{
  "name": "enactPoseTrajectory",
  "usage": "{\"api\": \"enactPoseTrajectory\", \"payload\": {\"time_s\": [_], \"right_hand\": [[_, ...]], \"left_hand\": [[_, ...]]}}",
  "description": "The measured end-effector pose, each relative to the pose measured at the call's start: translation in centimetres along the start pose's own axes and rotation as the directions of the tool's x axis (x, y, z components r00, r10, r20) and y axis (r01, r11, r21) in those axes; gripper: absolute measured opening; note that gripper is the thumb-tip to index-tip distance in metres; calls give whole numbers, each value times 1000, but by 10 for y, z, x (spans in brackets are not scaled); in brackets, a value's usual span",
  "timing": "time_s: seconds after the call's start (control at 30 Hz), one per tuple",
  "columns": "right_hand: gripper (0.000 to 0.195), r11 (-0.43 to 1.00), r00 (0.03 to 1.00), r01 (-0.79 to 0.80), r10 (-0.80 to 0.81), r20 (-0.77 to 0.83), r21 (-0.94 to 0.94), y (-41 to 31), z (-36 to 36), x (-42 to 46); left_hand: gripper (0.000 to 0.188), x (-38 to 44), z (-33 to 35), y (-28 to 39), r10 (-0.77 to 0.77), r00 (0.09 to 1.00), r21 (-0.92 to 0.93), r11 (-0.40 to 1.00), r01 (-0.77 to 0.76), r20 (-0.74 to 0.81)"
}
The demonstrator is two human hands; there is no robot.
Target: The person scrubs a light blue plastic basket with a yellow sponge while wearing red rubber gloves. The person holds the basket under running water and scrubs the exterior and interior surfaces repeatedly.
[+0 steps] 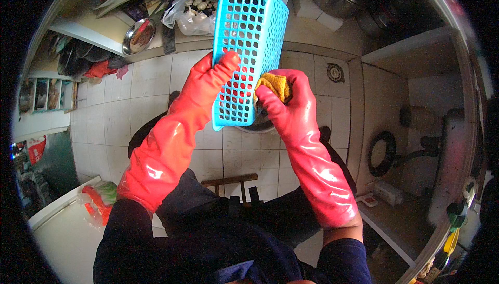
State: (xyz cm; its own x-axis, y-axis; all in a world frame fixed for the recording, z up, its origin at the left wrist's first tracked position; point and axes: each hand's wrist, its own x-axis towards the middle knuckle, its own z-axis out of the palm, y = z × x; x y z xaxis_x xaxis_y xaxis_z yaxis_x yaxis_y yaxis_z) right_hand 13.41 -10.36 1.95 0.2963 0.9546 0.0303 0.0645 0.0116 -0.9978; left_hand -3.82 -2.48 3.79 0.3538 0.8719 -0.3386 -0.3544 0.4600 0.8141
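Observation:
A blue perforated plastic basket (243, 23) is held up on its side before me, its long wall towards the camera. My left hand (214, 75), in a red rubber glove, grips the basket's left edge, with the thumb on the outer wall and red fingers showing through the holes. My right hand (290, 97), also in a red rubber glove, pinches a yellow cloth (276, 85) against the basket's lower right side. Below the basket a round metal rim (257, 128) shows in part; the rest of it is hidden.
A shelf at the top holds a plastic bag of garlic (197, 11) and a metal plate (128, 42) with a red-handled tool. Dark pans (72, 60) stand at left. A floor drain (335, 72) lies right of the basket, and a black ring (382, 154) farther right.

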Motion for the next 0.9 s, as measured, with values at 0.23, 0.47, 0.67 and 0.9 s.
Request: {"api": "enactPoseTrajectory", "payload": {"time_s": [0.23,0.47,0.67,0.9], "right_hand": [[38,993,994,-86,91,-59,85,-10,5,11],[39,997,984,-72,70,163,7,-11,-11,15],[36,999,999,-34,35,18,-20,-11,-9,9],[32,962,969,-168,201,-144,215,-23,-11,26]], "left_hand": [[28,1,0,-8,44,999,28,999,-44,4],[36,6,-1,-6,-57,994,-59,997,52,-90],[34,8,7,-9,-66,997,-86,994,63,-35],[52,8,7,-15,-82,994,47,996,78,72]]}}
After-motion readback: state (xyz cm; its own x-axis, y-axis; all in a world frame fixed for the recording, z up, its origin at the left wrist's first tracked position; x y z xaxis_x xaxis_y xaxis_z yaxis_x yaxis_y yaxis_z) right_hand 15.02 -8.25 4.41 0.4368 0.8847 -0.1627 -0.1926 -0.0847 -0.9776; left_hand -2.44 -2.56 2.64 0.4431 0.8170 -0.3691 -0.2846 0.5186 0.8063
